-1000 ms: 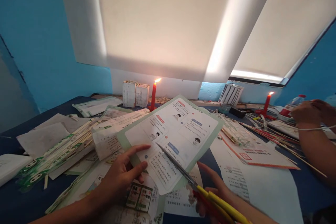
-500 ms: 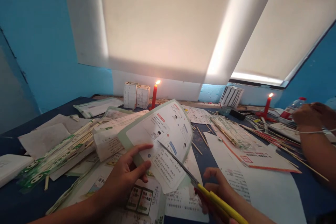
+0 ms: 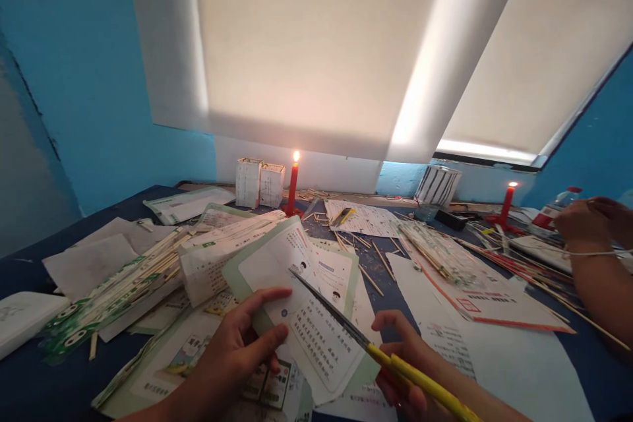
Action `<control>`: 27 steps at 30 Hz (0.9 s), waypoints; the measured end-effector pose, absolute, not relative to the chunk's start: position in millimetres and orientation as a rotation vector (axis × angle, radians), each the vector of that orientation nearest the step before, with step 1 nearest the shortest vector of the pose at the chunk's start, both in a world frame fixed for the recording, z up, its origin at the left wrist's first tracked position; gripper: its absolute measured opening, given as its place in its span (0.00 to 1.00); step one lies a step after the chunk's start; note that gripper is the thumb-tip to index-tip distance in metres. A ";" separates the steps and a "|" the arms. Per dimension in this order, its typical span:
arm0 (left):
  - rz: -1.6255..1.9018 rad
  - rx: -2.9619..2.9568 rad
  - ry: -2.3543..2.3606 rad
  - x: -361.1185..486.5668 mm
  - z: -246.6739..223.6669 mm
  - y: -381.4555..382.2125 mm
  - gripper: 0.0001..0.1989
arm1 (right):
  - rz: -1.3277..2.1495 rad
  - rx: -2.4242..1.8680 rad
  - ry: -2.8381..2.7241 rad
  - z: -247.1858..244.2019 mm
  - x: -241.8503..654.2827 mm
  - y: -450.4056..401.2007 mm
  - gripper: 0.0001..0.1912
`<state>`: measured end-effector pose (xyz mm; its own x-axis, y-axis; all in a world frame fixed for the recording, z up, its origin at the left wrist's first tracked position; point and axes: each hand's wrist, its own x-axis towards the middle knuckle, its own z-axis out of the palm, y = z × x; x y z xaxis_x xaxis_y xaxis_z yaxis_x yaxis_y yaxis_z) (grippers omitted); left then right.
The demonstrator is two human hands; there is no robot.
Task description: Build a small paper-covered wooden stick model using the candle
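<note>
My left hand [image 3: 242, 349] pinches the left edge of a printed paper sheet [image 3: 321, 359] with a pale green border, thumb on top. In my right hand [image 3: 413, 356] is a pair of scissors [image 3: 430, 386] with yellow handles. Their long dark blades lie across the sheet, tips pointing up and left near my left fingers. Along the blades the sheet's far part bends back from its near part. Under my hands lie an open booklet [image 3: 173, 369] and more printed pages, partly hidden.
Two lit red candles [image 3: 293, 188] [image 3: 505, 204] stand on the table, near papers. Packaged wooden sticks [image 3: 133, 283] lie left, loose sticks [image 3: 370, 277] in the middle. A utility knife [image 3: 343, 215] rests on a page. At right are a co-worker's hands [image 3: 583, 224] and a bottle [image 3: 551, 211].
The sheet's far part has dropped and bent back, uncovering the table and the knife behind it. My right hand and the scissors have moved slightly. Both hands keep their hold.
</note>
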<state>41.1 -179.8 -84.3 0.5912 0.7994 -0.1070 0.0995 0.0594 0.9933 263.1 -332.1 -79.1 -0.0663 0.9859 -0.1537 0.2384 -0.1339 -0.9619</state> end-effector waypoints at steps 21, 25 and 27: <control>0.758 1.257 0.850 39.9 -89.2 -188.3 0.30 | 1.282 -1.320 -1.644 -68.5 273.8 -306.7 0.41; 0.760 1.250 0.849 38.8 -91.9 -187.2 0.30 | 1.406 -1.271 -1.682 -51.6 271.6 -301.7 0.49; 0.758 1.244 0.848 38.5 -93.9 -187.4 0.30 | 1.432 -1.242 -1.699 -46.5 269.1 -299.7 0.50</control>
<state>38.5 -187.4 -93.9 0.4929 0.8603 -0.1299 -0.0328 0.1675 0.9853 269.1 -299.7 -46.5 -0.3923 0.9111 -0.1267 0.2792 -0.0132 -0.9601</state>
